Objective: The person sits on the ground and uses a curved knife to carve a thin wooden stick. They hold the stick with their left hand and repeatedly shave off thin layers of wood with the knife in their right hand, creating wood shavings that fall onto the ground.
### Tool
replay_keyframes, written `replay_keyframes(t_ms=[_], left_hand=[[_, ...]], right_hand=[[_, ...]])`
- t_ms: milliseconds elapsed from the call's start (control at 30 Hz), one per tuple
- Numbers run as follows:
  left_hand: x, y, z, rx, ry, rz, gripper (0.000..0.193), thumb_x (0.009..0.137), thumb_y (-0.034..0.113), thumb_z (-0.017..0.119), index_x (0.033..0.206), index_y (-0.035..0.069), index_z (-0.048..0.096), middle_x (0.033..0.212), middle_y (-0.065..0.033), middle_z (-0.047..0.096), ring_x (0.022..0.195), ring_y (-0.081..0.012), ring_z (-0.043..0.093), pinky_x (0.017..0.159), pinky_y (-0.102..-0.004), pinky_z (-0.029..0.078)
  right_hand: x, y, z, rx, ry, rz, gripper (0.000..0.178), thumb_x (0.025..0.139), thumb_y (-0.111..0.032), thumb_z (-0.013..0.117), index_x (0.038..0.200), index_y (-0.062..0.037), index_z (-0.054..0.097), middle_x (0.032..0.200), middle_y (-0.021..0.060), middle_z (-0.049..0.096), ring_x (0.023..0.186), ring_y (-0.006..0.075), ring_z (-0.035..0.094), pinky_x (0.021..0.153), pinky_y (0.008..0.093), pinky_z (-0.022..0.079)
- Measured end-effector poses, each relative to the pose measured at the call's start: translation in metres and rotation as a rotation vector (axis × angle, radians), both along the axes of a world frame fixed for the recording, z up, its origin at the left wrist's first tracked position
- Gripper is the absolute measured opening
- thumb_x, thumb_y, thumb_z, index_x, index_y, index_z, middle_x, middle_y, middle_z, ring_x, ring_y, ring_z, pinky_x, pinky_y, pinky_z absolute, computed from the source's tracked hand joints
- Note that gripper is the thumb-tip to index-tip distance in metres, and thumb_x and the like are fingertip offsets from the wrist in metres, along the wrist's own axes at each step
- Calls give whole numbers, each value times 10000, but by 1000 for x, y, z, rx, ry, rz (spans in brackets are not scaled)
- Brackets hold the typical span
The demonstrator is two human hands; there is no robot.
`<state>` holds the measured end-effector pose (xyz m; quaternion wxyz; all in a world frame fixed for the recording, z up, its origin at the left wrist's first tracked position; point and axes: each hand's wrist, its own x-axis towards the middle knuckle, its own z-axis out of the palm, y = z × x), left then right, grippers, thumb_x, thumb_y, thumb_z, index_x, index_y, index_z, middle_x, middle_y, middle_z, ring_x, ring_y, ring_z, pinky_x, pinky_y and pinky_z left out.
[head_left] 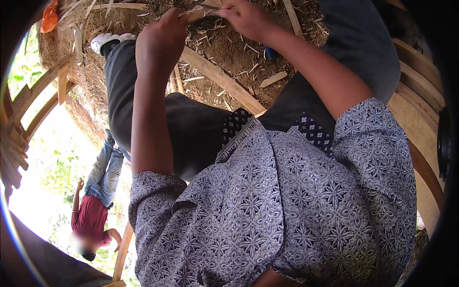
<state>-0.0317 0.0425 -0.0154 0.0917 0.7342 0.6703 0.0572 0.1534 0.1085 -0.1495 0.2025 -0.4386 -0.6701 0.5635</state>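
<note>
My left grip [161, 40] is closed on a pale wood strip [202, 13] at the top of view. My right grip [247, 19] pinches a thin dark piece [211, 7], possibly a blade, by the strip. Both grips keep it, I judge, steady and clear of my legs [191, 129]. A plank [222, 80] lies on littered ground [210, 47]

Washed-out daylight glare at left; corners black, edges bowed.

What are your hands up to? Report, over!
Left hand, right hand: curled closed. Pale wood piece between them, exact grip unclear. Long board, shavings on ground.
</note>
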Motion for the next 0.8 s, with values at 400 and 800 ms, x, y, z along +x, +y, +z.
replay_keyframes(t_ms=[400,800], left_hand=[[-3,-5,-5,-140,8,119,160,963,187,638,1098,112,679,793,-85,718,747,-295,724,658,-415,556],[-11,-4,-6,-52,125,-148,227,875,80,684,1097,125,688,1074,-15,676,803,-251,707,695,-368,579]], right_hand=[[9,3,20,-167,156,66,294,996,-327,642,1009,-34,618,781,98,655,734,167,633,666,367,497],[9,-2,-13,27,124,42,256,993,-270,631,1025,-16,618,844,148,688,742,220,669,686,388,512]])
